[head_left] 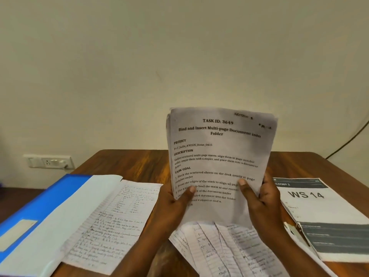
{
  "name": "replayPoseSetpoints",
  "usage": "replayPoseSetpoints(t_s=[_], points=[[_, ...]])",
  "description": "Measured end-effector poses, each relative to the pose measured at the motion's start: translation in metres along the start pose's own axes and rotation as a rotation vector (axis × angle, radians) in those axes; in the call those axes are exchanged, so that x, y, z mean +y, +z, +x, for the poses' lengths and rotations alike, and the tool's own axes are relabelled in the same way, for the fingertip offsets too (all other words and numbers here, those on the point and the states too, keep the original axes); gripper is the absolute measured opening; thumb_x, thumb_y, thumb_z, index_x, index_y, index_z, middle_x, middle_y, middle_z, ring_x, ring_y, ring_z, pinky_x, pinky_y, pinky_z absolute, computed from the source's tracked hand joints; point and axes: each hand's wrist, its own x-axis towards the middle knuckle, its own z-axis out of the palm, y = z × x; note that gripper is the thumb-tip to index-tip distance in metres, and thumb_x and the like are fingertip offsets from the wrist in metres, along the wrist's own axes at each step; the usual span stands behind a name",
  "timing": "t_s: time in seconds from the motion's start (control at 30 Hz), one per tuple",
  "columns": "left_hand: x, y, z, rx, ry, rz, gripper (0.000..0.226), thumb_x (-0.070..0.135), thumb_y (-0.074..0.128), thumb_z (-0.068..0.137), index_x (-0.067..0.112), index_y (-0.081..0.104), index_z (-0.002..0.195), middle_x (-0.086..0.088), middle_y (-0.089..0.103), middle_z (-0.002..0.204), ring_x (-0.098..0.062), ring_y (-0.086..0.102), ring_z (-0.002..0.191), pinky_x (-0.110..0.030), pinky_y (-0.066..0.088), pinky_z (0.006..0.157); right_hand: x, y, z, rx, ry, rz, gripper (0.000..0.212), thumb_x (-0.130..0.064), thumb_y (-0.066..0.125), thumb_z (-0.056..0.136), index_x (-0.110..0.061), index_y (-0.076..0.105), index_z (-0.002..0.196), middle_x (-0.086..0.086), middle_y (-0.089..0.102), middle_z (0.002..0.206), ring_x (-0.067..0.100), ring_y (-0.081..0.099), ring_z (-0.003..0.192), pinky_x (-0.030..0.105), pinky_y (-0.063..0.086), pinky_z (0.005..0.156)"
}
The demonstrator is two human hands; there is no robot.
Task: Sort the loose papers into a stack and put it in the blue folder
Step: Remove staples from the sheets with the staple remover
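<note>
I hold a thin stack of papers (219, 156) upright above the wooden table (129, 162), its front sheet printed with "TASK ID: 3649". My left hand (171, 208) grips the stack's lower left edge, thumb across the front. My right hand (261, 202) grips the lower right edge, thumb on the front too. The blue folder (40, 200) lies open at the left, a white sheet (79, 206) on its inner side. A handwritten lined page (115, 222) lies beside it. More handwritten loose pages (223, 248) lie fanned on the table under my hands.
A printed sheet marked "WS 14" (319, 216) lies at the right of the table, with a small stapler-like object (295, 232) at its left edge. A wall socket (50, 161) sits at the far left and a dark cable (349, 140) runs down the wall at right.
</note>
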Motion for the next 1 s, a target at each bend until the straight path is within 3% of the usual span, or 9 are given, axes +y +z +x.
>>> replayPoseSetpoints(t_s=[0.23, 0.37, 0.47, 0.6, 0.73, 0.83, 1.0], points=[[-0.003, -0.007, -0.035, 0.011, -0.095, -0.095, 0.051, 0.033, 0.082, 0.08, 0.012, 0.064, 0.123, 0.002, 0.082, 0.101, -0.021, 0.08, 0.09, -0.028, 0.063, 0.069, 0.003, 0.01, -0.027, -0.025, 0.107, -0.04, 0.038, -0.016, 0.071, 0.095, -0.032, 0.057, 0.127, -0.004, 0.077, 0.113, 0.018, 0.078, 0.096, 0.036, 0.065, 0.07], [0.003, -0.01, -0.035, 0.05, -0.087, -0.094, 0.059, 0.044, 0.087, 0.074, 0.015, 0.064, 0.12, 0.001, 0.082, 0.099, -0.023, 0.081, 0.088, -0.038, 0.065, 0.074, -0.007, 0.011, -0.024, -0.007, 0.11, -0.035, 0.027, -0.018, 0.072, 0.095, -0.028, 0.061, 0.117, -0.002, 0.079, 0.107, 0.021, 0.079, 0.09, 0.043, 0.066, 0.071], [0.0, -0.008, -0.038, 0.036, -0.085, -0.1, 0.057, 0.04, 0.088, 0.08, 0.014, 0.062, 0.125, -0.002, 0.082, 0.103, -0.025, 0.08, 0.09, -0.039, 0.066, 0.074, -0.005, 0.013, -0.028, -0.002, 0.143, -0.042, 0.02, -0.017, 0.07, 0.097, -0.025, 0.063, 0.114, 0.0, 0.08, 0.104, 0.02, 0.079, 0.089, 0.041, 0.066, 0.072], [-0.008, -0.005, -0.041, 0.003, -0.062, -0.063, 0.067, 0.042, 0.085, 0.081, 0.013, 0.059, 0.135, -0.003, 0.08, 0.111, -0.023, 0.079, 0.096, -0.032, 0.065, 0.072, 0.004, 0.013, -0.032, 0.006, 0.233, -0.082, 0.019, -0.023, 0.069, 0.099, -0.023, 0.062, 0.117, 0.001, 0.079, 0.103, 0.015, 0.079, 0.083, 0.028, 0.063, 0.063], [-0.01, -0.004, -0.04, 0.023, -0.032, -0.003, 0.055, 0.042, 0.082, 0.082, 0.018, 0.063, 0.127, 0.0, 0.08, 0.108, -0.016, 0.079, 0.092, -0.026, 0.063, 0.068, 0.004, 0.01, -0.033, 0.004, 0.251, -0.071, 0.016, -0.022, 0.068, 0.099, -0.025, 0.062, 0.113, -0.003, 0.079, 0.097, 0.015, 0.079, 0.082, 0.03, 0.063, 0.063], [-0.016, -0.002, -0.047, 0.013, -0.043, 0.034, 0.027, 0.029, 0.077, 0.094, 0.032, 0.062, 0.116, 0.015, 0.079, 0.103, -0.005, 0.077, 0.092, -0.022, 0.061, 0.068, 0.016, 0.012, -0.039, -0.034, 0.284, -0.094, 0.017, -0.019, 0.068, 0.099, -0.023, 0.062, 0.114, -0.002, 0.078, 0.099, 0.012, 0.078, 0.082, 0.025, 0.061, 0.06], [-0.02, -0.003, -0.046, -0.012, -0.042, 0.062, 0.023, 0.027, 0.074, 0.096, 0.035, 0.062, 0.113, 0.019, 0.078, 0.105, -0.007, 0.077, 0.095, -0.03, 0.064, 0.075, 0.029, 0.012, -0.032, -0.07, 0.337, -0.128, 0.022, -0.023, 0.068, 0.099, -0.021, 0.062, 0.12, 0.001, 0.077, 0.104, 0.017, 0.078, 0.084, 0.025, 0.062, 0.064]])
